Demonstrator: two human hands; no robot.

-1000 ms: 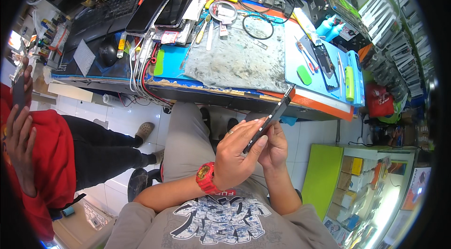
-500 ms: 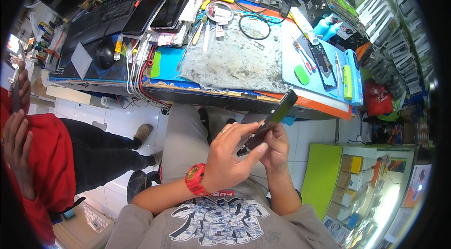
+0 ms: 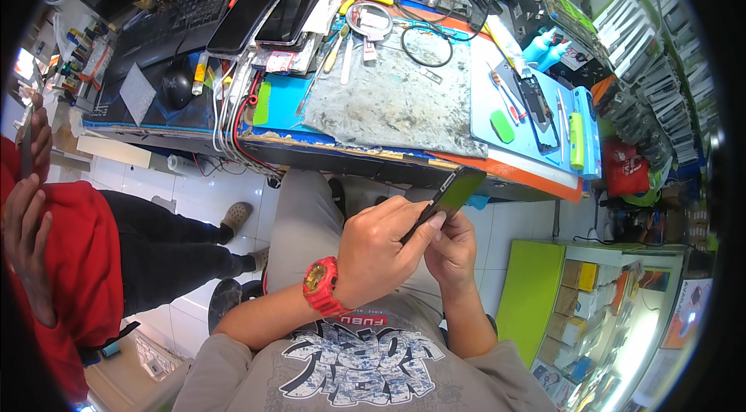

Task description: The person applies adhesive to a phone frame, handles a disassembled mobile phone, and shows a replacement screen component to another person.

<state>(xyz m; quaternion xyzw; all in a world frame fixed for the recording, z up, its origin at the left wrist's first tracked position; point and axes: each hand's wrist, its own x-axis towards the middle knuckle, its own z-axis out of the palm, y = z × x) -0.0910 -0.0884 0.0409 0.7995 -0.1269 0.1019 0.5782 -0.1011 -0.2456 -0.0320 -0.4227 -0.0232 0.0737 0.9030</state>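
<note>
A dark smartphone (image 3: 460, 189) is held tilted over my lap, just off the bench's front edge, its far end pointing up and right. My left hand (image 3: 379, 241), with a red watch on the wrist, is closed on the phone's lower left side, the thumb lying across it. My right hand (image 3: 453, 250) grips the phone from the right and beneath, fingers curled. The lower end of the phone is hidden behind my left hand. Beyond it lies a stained grey work mat (image 3: 388, 113).
On a blue mat at the right lie an opened phone frame (image 3: 536, 113), a green plastic piece (image 3: 502, 127) and a light green tool (image 3: 576, 141). Two phones (image 3: 291, 15) rest on a pile at the back left. A person in red (image 3: 78, 256) stands at my left.
The phone has tipped and lowered slightly, showing more of its dark greenish face. My left hand has shifted a little left, with its fingers more bunched against the phone.
</note>
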